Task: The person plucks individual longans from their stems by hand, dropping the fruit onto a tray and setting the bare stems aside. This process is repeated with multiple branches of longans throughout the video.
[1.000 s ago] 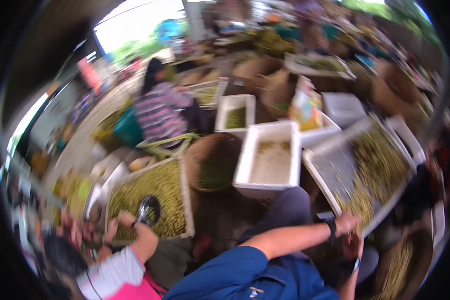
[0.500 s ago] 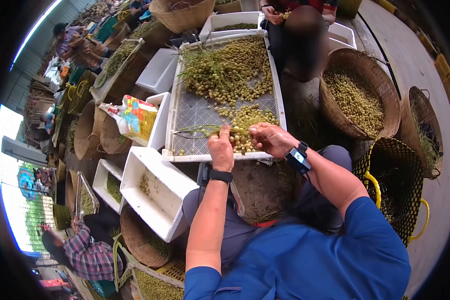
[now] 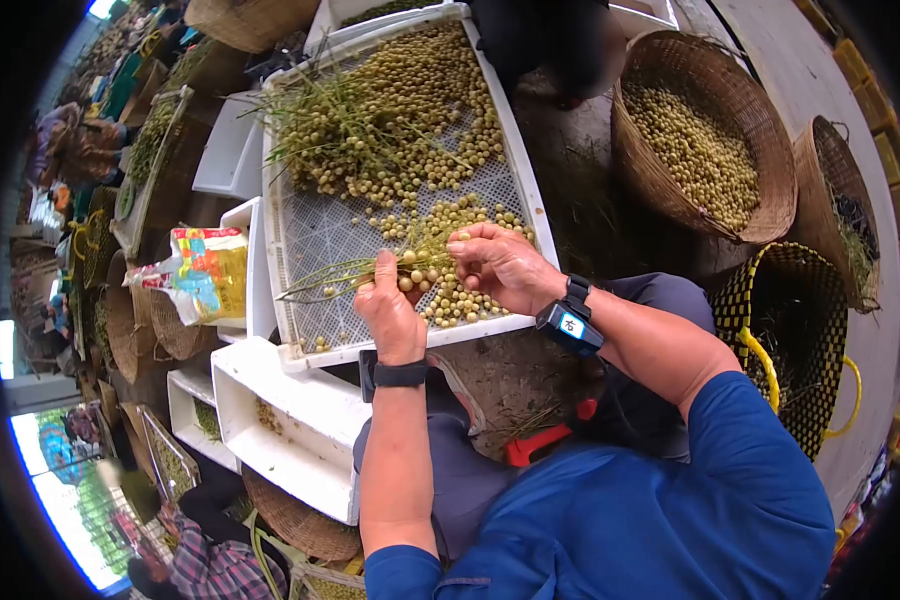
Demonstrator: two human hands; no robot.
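Note:
My left hand (image 3: 392, 312) is closed round a bunch of green stems (image 3: 330, 278), with round yellow-brown fruits showing between my hands. My right hand (image 3: 505, 268) is at the right side of the bunch, thumb and fingers pinched together at a fruit. Both hands are over the near part of a white mesh tray (image 3: 315, 225). Loose fruits (image 3: 460, 305) lie beside and beneath them. A heap of fruits with green stems (image 3: 370, 140) covers the far part of the tray.
Right of the tray stand a wicker basket of fruits (image 3: 695, 150) and a black-and-yellow woven basket (image 3: 790, 350). White foam boxes (image 3: 290, 420) and a colourful bag (image 3: 205, 275) are at the left. A person in dark clothes (image 3: 545, 45) sits beyond the tray; others sit at left.
The view has shifted, so the tray and boxes appear further left and the hands lower. My left hand still holds the bunch; my right hand's fingers have come together at its fruits.

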